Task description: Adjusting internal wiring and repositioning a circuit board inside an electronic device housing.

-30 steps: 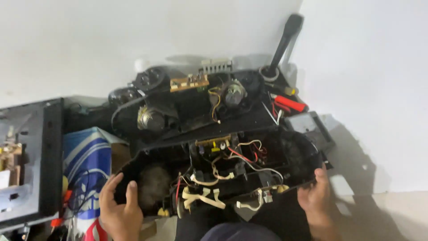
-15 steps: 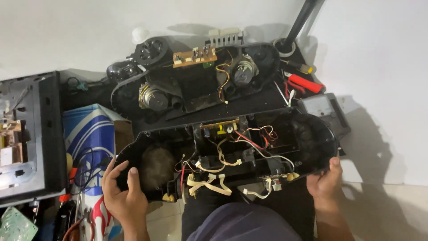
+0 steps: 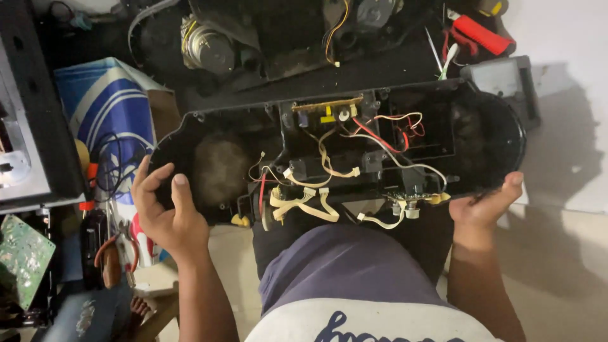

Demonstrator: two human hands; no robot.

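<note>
Far left there's a grey metal chassis (image 3: 28, 114) along the edge, with a green circuit board (image 3: 22, 259) lying near it at the bottom corner. Next over is a blue and white box (image 3: 107, 107) with some black cables draped on it, and red-handled pliers (image 3: 117, 250) just near of that.

The left hand (image 3: 166, 212) is clamped on the left end of the black plastic casing (image 3: 221, 164), thumb up on the inside face and fingers curled round the rim. The casing itself runs wide across the middle, resting over the person's lap, open side up, so you see a small circuit board (image 3: 326, 109), red and white wires (image 3: 380, 136) and cream ribbon cables (image 3: 301, 202) inside.

The right hand (image 3: 484, 206) grips the near right edge, fingers wrapped under, thumb on the rim.

Beyond it sits the other half with a round speaker (image 3: 206, 44), and far right a red-handled tool (image 3: 481, 35) beside a grey meter (image 3: 500, 79).
</note>
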